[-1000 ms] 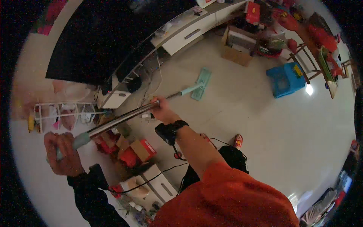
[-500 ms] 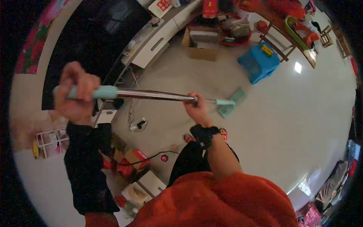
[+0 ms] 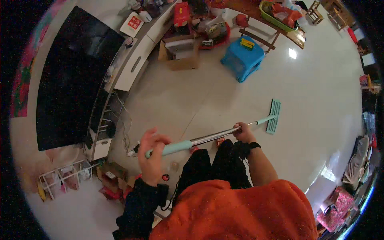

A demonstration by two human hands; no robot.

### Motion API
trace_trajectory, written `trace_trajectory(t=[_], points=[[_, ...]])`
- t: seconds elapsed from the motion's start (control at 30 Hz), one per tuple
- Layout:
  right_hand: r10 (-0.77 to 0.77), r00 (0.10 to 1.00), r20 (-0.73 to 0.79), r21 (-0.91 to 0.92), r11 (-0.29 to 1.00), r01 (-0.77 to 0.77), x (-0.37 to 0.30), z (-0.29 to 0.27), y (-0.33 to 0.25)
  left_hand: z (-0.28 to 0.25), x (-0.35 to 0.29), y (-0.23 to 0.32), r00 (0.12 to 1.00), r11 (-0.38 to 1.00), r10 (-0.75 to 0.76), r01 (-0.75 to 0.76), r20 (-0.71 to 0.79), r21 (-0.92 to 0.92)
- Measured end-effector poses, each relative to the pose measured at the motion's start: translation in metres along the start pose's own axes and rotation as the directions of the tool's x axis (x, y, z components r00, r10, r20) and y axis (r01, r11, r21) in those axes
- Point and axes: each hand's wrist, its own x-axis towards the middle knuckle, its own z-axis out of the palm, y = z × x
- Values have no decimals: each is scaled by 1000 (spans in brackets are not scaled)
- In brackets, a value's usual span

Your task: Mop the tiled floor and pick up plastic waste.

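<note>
A flat mop (image 3: 212, 138) with a metal pole, a mint-green grip and a mint-green slotted head lies slantwise across the view in front of my body. My left hand (image 3: 152, 166) is closed loosely round the grip's end, its fingers partly raised. Further down the pole, my right hand (image 3: 244, 133) is wrapped round the metal shaft. The flat mop head (image 3: 273, 116) rests on the pale floor to my right front. My feet show only in part beneath the pole.
A blue plastic stool (image 3: 243, 58) with a yellow item on top stands ahead. Left of it are an open cardboard box (image 3: 179, 54) and a white-drawered cabinet (image 3: 130, 74). Cables (image 3: 127, 128) trail on the floor by the cabinet. A white rack (image 3: 66, 179) stands at left.
The mop head has swung to the right across the floor. My left hand has come down and rightward with the grip, and my right hand has shifted right and lower.
</note>
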Motion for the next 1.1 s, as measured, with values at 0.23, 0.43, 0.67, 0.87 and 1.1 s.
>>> trace_trajectory(t=[0.23, 0.43, 0.67, 0.87, 1.1], points=[[-126, 987, 98, -667, 728, 159, -45, 9, 46, -64, -22, 23, 637, 251, 92, -759, 765, 601], [-211, 977, -2, -119, 971, 209, -33, 1, 70, -60, -22, 38, 584, 298, -258, -709, 769, 639], [-381, 864, -330, -134, 925, 356, -48, 25, 29, 5, -11, 46, 655, 465, -222, -580, 722, 669], [-481, 819, -312, -292, 869, 399, -54, -24, -105, 147, 0, 25, 643, 408, -257, -604, 721, 684], [-624, 734, -269, -554, 723, 412, -116, -104, -319, 347, -40, -63, 626, 580, -198, -545, 754, 605]])
